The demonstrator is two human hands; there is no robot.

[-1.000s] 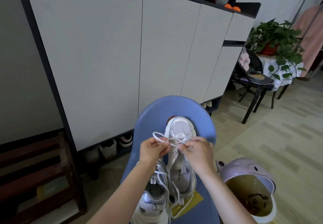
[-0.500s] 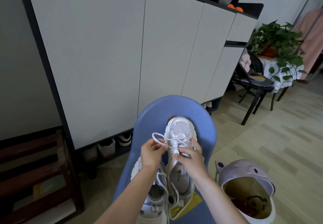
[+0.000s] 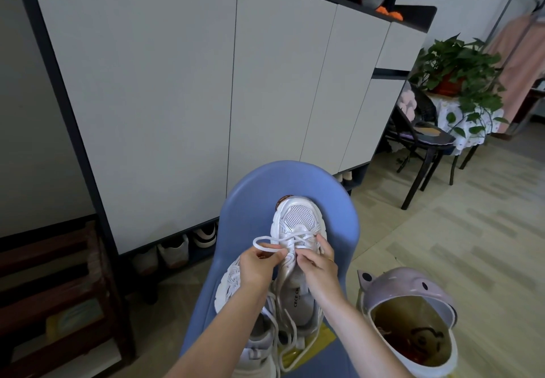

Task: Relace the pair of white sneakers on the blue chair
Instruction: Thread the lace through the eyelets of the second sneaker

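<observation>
My left hand (image 3: 256,265) pinches lace loop (image 3: 265,242); right hand (image 3: 318,262) fingers pinch lace at upright sneaker (image 3: 298,230) on blue chair (image 3: 256,194). Second sneaker (image 3: 230,283) alongside.

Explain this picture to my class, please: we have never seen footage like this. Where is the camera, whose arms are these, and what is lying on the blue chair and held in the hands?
There is no machine here. The one picture comes from a wide-angle camera worn on a person's head, looking forward and down, so the two bare arms at the bottom are the wearer's own.

On the blue chair lie two white sneakers. The right-hand sneaker points its toe away from the camera; the other sneaker lies beside it, partly under the left arm.

The left hand pinches a loop of white shoelace. The right hand has its fingers at the laces across that right-hand shoe.

A pale purple bin stands on the floor to the right.
</observation>
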